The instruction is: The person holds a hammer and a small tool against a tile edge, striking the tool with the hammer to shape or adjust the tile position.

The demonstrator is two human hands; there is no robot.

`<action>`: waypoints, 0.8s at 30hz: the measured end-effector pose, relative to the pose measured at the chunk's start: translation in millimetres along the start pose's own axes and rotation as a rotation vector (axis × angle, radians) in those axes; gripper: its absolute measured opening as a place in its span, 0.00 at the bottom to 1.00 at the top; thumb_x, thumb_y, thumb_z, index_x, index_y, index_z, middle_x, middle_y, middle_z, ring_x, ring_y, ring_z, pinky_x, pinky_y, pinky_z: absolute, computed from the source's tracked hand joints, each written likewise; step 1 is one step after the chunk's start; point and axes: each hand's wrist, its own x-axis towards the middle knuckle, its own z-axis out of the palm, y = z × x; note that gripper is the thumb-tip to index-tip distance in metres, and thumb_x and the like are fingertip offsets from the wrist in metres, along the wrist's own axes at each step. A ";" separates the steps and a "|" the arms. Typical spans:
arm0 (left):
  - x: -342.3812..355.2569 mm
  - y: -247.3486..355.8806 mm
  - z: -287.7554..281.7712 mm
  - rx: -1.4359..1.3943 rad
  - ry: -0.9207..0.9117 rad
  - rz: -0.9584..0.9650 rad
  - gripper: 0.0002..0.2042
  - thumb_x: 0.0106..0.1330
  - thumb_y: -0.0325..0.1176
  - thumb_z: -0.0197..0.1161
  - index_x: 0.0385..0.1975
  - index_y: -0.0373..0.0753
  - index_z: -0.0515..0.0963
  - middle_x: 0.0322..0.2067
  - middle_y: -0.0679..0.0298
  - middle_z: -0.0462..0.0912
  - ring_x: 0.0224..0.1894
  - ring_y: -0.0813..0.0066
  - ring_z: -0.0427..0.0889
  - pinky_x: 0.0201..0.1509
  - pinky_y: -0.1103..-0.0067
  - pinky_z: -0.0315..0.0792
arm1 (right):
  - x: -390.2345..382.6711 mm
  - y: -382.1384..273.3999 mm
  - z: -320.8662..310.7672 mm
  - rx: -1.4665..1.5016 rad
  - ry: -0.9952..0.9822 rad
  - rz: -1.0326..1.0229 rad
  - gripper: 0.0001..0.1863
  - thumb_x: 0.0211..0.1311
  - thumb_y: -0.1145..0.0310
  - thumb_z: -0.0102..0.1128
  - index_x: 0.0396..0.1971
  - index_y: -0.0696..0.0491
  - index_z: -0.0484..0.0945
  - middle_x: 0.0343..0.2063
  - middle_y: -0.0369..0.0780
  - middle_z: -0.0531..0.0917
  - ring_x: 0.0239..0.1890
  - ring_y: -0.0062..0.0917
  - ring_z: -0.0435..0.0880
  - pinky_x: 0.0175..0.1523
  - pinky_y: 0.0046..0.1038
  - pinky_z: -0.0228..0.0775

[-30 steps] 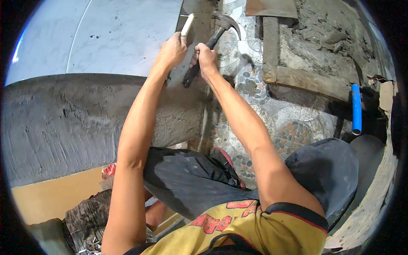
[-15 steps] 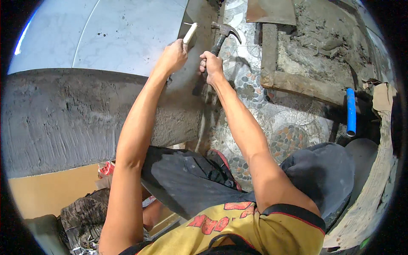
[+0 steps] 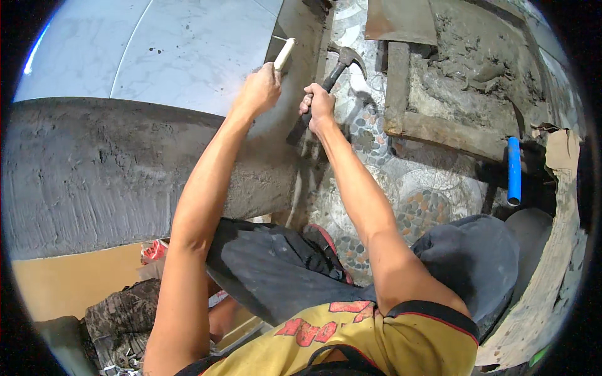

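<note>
My left hand [image 3: 264,88] is closed around a short off-white rod [image 3: 285,52], with a thin nail-like piece sticking out leftward near its top, beside the edge of the grey-blue tiled surface [image 3: 188,44]. My right hand [image 3: 316,106] grips the black handle of a claw hammer [image 3: 348,57]; its metal head is up and to the right of the rod, apart from it. Below the tiles runs a dark cement-coated face [image 3: 94,169].
Patterned pebble tiles [image 3: 420,207] cover the floor. At right lie a timber frame [image 3: 445,128] holding wet mortar, a brown sheet [image 3: 401,19], a blue pipe [image 3: 513,169] and torn cardboard [image 3: 561,156]. Camouflage cloth [image 3: 119,319] lies at lower left.
Both hands, still holding the rod and hammer, appear lower and farther right in the picture. The hammer moved down more, widening the gap between my hands. The background has shifted slightly too.
</note>
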 end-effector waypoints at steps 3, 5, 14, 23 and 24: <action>2.4 -5.1 5.7 -0.011 0.004 -0.006 0.16 0.74 0.41 0.46 0.46 0.34 0.72 0.39 0.37 0.80 0.44 0.34 0.77 0.46 0.50 0.71 | -2.4 13.1 17.6 -0.038 -0.017 -0.006 0.13 0.54 0.69 0.56 0.13 0.51 0.66 0.10 0.33 0.65 0.09 0.22 0.64 0.16 0.32 0.61; -1.4 -13.0 6.2 -0.011 0.006 -0.028 0.16 0.74 0.41 0.46 0.45 0.33 0.72 0.39 0.37 0.80 0.45 0.34 0.77 0.46 0.50 0.70 | -13.4 16.0 29.5 -0.189 -0.095 0.100 0.12 0.56 0.66 0.55 0.15 0.48 0.67 0.10 0.32 0.66 0.10 0.23 0.65 0.19 0.30 0.60; 2.5 -0.8 6.9 -0.056 0.030 0.024 0.14 0.73 0.37 0.46 0.41 0.31 0.71 0.36 0.35 0.80 0.42 0.33 0.78 0.46 0.50 0.71 | -2.4 10.7 23.9 -0.150 -0.101 0.077 0.13 0.57 0.66 0.54 0.15 0.47 0.66 0.09 0.31 0.63 0.10 0.22 0.62 0.18 0.29 0.58; 8.8 -2.4 6.8 -0.107 -0.005 -0.053 0.17 0.74 0.41 0.46 0.47 0.32 0.73 0.40 0.37 0.80 0.46 0.36 0.78 0.48 0.53 0.71 | -4.3 -3.9 26.3 -0.078 -0.115 0.103 0.14 0.53 0.69 0.56 0.12 0.49 0.64 0.09 0.32 0.63 0.09 0.24 0.63 0.18 0.32 0.60; 10.2 -7.1 6.1 -0.091 -0.006 -0.018 0.16 0.74 0.40 0.46 0.44 0.32 0.72 0.38 0.37 0.80 0.45 0.35 0.78 0.47 0.52 0.70 | -2.2 -6.7 23.2 -0.216 -0.157 0.136 0.13 0.53 0.69 0.56 0.13 0.49 0.65 0.09 0.32 0.64 0.09 0.24 0.64 0.18 0.31 0.60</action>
